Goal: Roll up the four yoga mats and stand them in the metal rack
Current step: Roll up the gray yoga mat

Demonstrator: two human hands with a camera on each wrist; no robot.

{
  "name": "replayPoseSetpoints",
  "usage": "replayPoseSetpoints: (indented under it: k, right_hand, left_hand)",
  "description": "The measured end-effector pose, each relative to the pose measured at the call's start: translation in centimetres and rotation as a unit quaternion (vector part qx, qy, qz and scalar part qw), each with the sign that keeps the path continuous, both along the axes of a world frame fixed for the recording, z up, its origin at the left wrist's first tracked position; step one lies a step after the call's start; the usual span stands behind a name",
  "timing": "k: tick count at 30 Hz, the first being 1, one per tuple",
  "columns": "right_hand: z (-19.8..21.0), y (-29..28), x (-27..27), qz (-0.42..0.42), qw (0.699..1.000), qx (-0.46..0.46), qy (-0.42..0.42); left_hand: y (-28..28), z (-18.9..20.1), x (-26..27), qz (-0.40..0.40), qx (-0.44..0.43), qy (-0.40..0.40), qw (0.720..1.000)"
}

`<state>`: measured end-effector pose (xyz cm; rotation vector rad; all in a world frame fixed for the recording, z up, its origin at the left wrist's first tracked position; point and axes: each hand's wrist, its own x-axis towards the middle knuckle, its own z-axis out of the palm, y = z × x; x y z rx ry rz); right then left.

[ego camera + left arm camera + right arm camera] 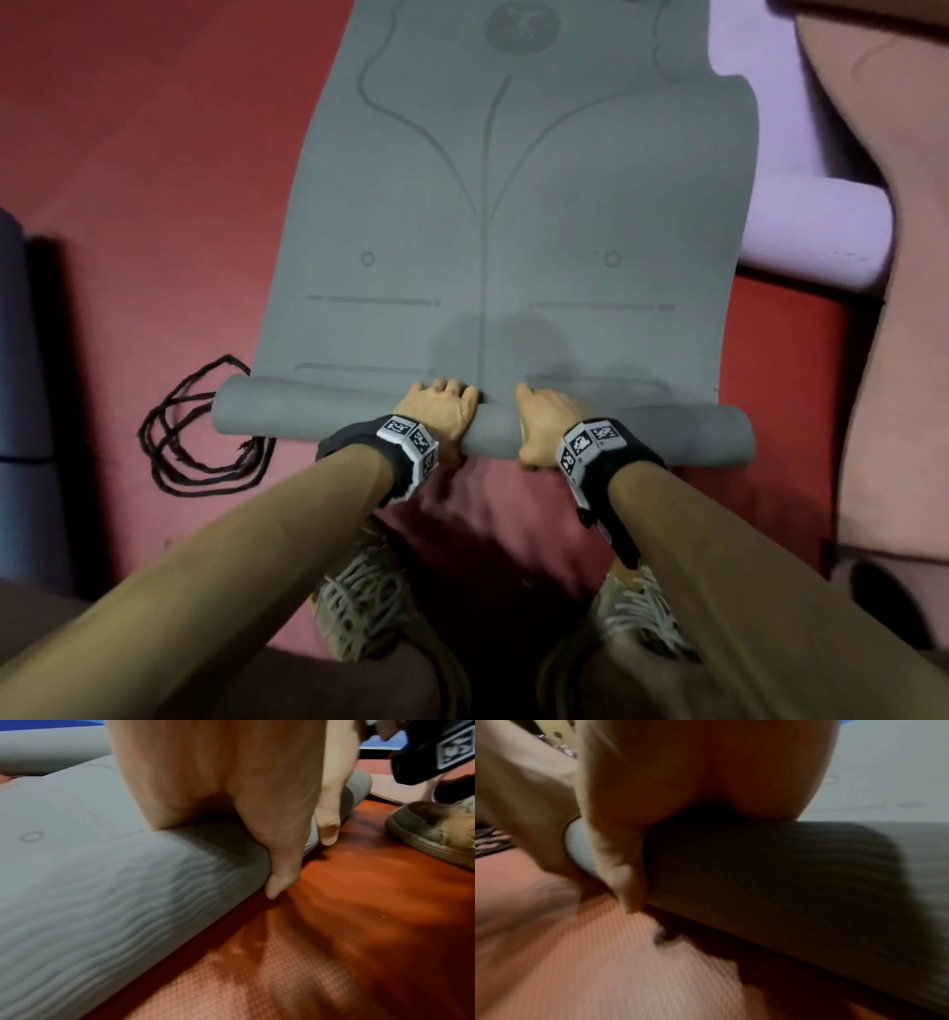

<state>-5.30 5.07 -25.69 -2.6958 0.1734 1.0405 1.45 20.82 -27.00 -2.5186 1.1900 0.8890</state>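
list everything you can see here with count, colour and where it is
grey mat: 1, grey with printed lines, on the red mat, near end rolled
red mat: 1, red, flat beneath the grey one
lilac mat: 1, pale purple, right of the grey mat, near end rolled
pink mat: 1, dusty pink, far right
blue roll: 1, dark blue, left edge
cord: 1, black, looped by the roll's left end
shoes: 2, beige, bottom centre
left hand: grips the roll
right hand: grips the roll
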Motion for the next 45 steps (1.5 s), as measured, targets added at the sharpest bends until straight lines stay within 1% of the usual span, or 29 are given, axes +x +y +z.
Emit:
replayPoseSetpoints:
  k: [2, 3, 4, 5, 6, 7, 9, 11, 12, 14, 15, 16, 18, 20, 23, 25, 28, 31, 34, 36, 37, 40, 43, 45]
  right_hand:
    - [-0.1, -0.3, -1.5, 0.052, 0.996, -0.039, -0.066]
    - [-0.2, -0.6, -2.2, 0.077, 0.99, -0.07, -0.093]
    - [-0.1, -1.0, -2.6, 0.085, 0.985, -0.102, -0.112]
    - [0.0, -1.3, -2.9, 0.077, 0.981, -0.127, -0.123]
    - [0.0, -1.6, -3.1, 0.061, 0.98, -0.139, -0.126]
    - [0.0, -1.8, -3.1, 0.045, 0.982, -0.142, -0.119]
    - [-0.1, -2.0, -2.8, 0.027, 0.986, -0.132, -0.098]
    - [0.1, -2.3, -1.5, 0.01, 0.992, -0.102, -0.076]
    - [0.3, -2.7, -0.7, 0.001, 0.994, -0.08, -0.068]
    - [1.0, -3.6, 0.8, -0.024, 0.998, -0.042, -0.04]
    - [1.1, -3.8, 1.2, -0.035, 0.998, -0.032, -0.03]
    - [1.1, -3.9, 1.3, -0.04, 0.998, -0.029, -0.029]
    - [0.6, -3.4, 0.8, -0.031, 0.997, -0.047, -0.045]
    - [0.0, -3.0, -0.2, -0.014, 0.995, -0.076, -0.069]
    - [0.0, -3.0, -1.2, 0.045, 0.982, -0.139, -0.12]
    - [-0.1, -3.1, -2.0, 0.039, 0.974, -0.181, -0.132]
    - [-0.6, -3.0, -2.6, -0.003, 0.976, -0.188, -0.111]
    - [-1.1, -2.8, -1.7, -0.014, 0.979, -0.181, -0.097]
    - [-0.9, -3.3, -0.3, -0.023, 0.982, -0.167, -0.085]
    - [-0.3, -4.0, 0.8, -0.021, 0.988, -0.138, -0.059]
    - [0.0, -4.4, 1.3, -0.016, 0.991, -0.126, -0.045]
    - [0.9, -5.0, 2.0, -0.011, 0.993, -0.113, -0.028]
    - [1.4, -4.7, 1.3, -0.012, 0.995, -0.097, -0.017]
    - [1.5, -4.2, 0.4, -0.013, 0.996, -0.094, -0.007]
  left_hand:
    - [-0.6, -0.1, 0.6, -0.002, -0.001, 0.023, 1.0]
    - [-0.9, 0.0, 1.1, 0.004, 0.01, 0.034, 0.999]
    - [-1.3, 0.1, 1.7, 0.019, 0.031, 0.044, 0.998]
    - [-1.6, 0.0, 2.1, 0.041, 0.053, 0.059, 0.996]
    - [-1.9, -0.2, 2.5, 0.06, 0.064, 0.078, 0.993]
    - [-2.0, -0.2, 2.5, 0.069, 0.063, 0.082, 0.992]
    - [-1.5, -0.1, 2.3, 0.056, 0.03, 0.042, 0.997]
    - [0.3, 0.1, 2.2, 0.014, -0.042, -0.005, 0.999]
    - [1.6, 0.4, 2.4, -0.009, -0.059, -0.037, 0.998]
    - [3.6, 0.4, 2.9, -0.032, -0.04, -0.113, 0.992]
    - [4.2, 0.4, 2.9, -0.025, -0.023, -0.14, 0.99]
    - [4.6, 0.4, 2.9, -0.016, -0.005, -0.147, 0.989]
    - [4.7, 0.2, 2.6, -0.006, 0.019, -0.14, 0.99]
    - [4.2, 0.4, 3.2, -0.003, 0.018, -0.118, 0.993]
    - [3.2, 1.2, 5.1, 0.028, -0.002, -0.041, 0.999]
    - [2.7, 1.8, 6.2, 0.055, 0.007, 0.001, 0.998]
    - [2.5, 1.6, 6.3, 0.056, 0.012, 0.011, 0.998]
    - [3.3, 1.1, 5.2, 0.048, -0.005, -0.042, 0.998]
    - [4.2, 0.4, 3.7, 0.015, -0.009, -0.157, 0.987]
    - [4.4, 0.1, 3.1, 0.012, -0.051, -0.21, 0.976]
    - [4.2, 0.3, 3.1, 0.018, -0.056, -0.207, 0.977]
    - [3.3, 1.7, 4.3, 0.042, -0.005, -0.152, 0.987]
    - [3.0, 3.0, 5.5, 0.061, 0.019, -0.061, 0.996]
    - [3.1, 3.6, 5.7, 0.069, 0.033, -0.025, 0.997]
